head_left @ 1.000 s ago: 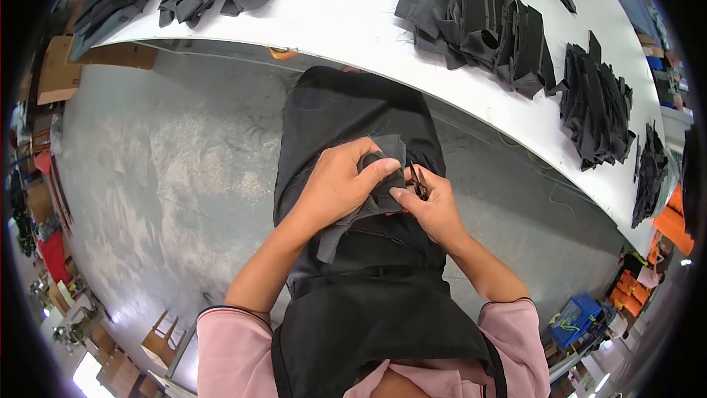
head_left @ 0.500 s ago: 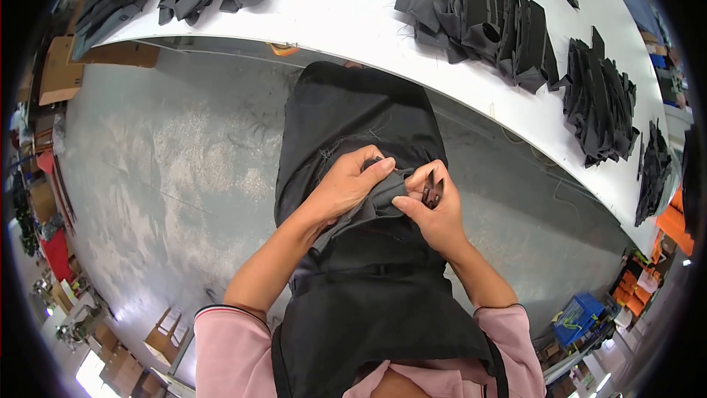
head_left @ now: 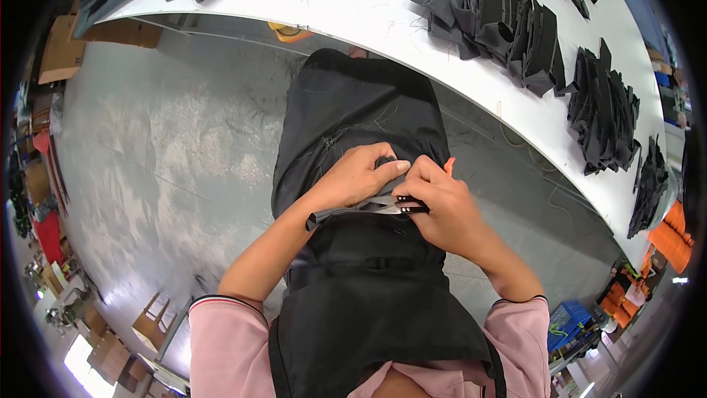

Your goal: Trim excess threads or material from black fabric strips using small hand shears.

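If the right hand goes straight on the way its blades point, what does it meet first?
Most likely the dark cloth by the left hand: the scissors in the right hand point left at it. Depth is unclear, so I can't tell whether the tips touch it.

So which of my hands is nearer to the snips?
Right: your right hand holds the snips by their black handles. Your left hand is close by, up and left of the open blades in the picture, gripping dark fabric.
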A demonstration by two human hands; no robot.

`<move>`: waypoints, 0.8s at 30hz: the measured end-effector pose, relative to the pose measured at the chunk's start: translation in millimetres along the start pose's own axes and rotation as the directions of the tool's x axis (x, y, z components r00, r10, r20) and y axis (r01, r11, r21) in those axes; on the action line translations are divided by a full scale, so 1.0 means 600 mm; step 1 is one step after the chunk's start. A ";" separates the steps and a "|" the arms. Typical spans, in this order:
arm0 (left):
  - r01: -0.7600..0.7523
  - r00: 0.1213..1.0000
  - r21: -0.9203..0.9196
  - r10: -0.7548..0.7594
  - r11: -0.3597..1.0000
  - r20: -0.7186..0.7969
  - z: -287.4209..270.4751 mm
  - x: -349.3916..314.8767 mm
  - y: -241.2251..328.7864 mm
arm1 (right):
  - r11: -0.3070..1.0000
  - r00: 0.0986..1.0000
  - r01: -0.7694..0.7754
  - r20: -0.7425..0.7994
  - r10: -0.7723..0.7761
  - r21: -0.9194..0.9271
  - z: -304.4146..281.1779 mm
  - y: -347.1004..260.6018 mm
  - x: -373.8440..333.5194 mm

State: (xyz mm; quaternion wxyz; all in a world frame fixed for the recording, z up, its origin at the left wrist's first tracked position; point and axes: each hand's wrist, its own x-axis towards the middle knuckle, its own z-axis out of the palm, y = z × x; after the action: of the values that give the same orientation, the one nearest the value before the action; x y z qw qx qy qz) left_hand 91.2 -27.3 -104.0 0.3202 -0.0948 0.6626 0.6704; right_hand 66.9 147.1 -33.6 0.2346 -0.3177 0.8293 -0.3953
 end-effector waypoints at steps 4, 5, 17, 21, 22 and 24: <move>-0.011 1.000 0.043 0.012 0.999 -0.026 -0.005 0.001 0.002 | 0.997 0.991 -0.039 -0.122 0.048 0.073 0.011 0.009 -0.004; -0.013 0.999 0.096 0.017 0.995 -0.039 -0.006 -0.001 0.010 | 0.983 0.985 -0.045 -0.158 0.074 0.176 0.008 0.013 -0.007; -0.016 0.989 0.239 0.050 0.971 -0.136 -0.018 -0.017 0.027 | 0.713 0.945 -0.043 -0.203 0.257 0.700 -0.055 0.041 -0.040; -0.309 0.854 0.259 0.387 0.915 -0.348 -0.008 -0.026 0.031 | 0.838 0.845 -0.298 -0.282 0.454 0.457 -0.032 0.050 -0.050; -0.313 0.854 0.262 0.391 0.913 -0.343 -0.004 -0.020 0.030 | 0.845 0.830 -0.366 -0.275 0.486 0.390 -0.014 0.037 -0.046; -0.473 0.718 0.292 0.556 0.831 -0.419 0.005 -0.012 0.031 | 0.930 0.898 -0.241 -0.301 0.322 0.277 0.010 0.013 -0.034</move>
State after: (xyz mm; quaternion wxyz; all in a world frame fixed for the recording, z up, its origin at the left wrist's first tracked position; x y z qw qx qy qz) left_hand 87.3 -25.4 -84.1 -0.0504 -0.0452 0.7739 0.6297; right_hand 81.9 162.7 -40.6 0.1777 -0.0906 0.8426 -0.5002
